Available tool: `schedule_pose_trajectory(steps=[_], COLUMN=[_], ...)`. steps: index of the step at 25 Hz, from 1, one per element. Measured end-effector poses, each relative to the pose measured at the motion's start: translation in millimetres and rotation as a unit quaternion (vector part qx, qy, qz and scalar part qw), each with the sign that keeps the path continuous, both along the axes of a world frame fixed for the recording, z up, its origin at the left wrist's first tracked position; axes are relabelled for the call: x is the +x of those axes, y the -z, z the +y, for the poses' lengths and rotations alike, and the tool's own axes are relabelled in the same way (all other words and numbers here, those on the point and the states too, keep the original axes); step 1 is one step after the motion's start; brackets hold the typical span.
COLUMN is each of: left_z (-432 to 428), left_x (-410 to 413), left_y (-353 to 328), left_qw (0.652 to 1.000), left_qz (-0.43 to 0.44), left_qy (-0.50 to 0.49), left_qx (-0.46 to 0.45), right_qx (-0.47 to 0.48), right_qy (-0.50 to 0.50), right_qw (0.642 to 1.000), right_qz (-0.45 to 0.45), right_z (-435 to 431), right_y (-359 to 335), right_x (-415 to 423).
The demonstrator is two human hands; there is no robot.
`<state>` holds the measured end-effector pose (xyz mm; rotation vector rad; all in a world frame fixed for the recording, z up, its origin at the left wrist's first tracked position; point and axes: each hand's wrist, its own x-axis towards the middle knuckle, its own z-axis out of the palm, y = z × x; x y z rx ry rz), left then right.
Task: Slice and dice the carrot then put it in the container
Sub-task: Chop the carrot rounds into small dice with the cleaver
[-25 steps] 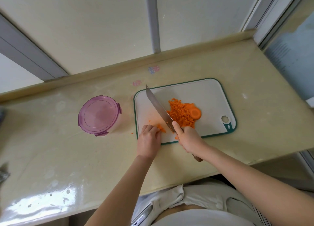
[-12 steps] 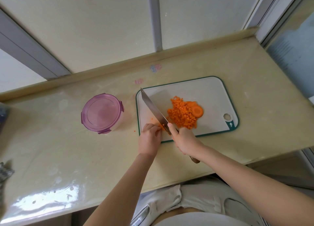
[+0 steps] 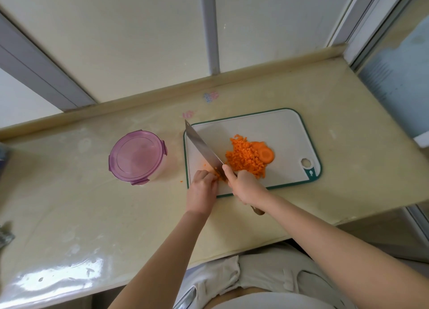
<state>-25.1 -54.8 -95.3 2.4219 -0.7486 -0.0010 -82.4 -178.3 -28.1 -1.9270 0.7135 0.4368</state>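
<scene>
Few carrot bits (image 3: 217, 173), mostly under left hand (image 3: 201, 189)

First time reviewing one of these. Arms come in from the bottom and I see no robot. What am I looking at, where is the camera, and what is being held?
There is no machine here. A person works with bare hands, and one wide-angle camera worn on the head looks forward and down, so the arms enter from the bottom edge.

On the beige counter lies a white cutting board with a green rim. It carries a pile of diced carrot with a few round carrot slices beside it. Left of the board stands a round container with its purple lid on.

The right hand grips a knife. The left hand, fingers curled, holds down a small carrot piece next to the blade.
</scene>
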Motion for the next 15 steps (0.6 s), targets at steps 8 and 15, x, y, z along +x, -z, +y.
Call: schedule_pose_trajectory(steps=[8, 15], left_z=[-9, 1], left_x=[3, 4], left_y=[-17, -23], left_qw=[0.996, 0.997], left_qz=[0.080, 0.055], left_qy=[-0.027, -0.056], left_qx=[0.022, 0.020], right_qx=[0.053, 0.052], right_qy=[0.091, 0.056], right_qw=[0.994, 0.997], right_qz=[-0.022, -0.028], right_z=[-21, -1], right_y=[-2, -8], right_x=[-6, -18])
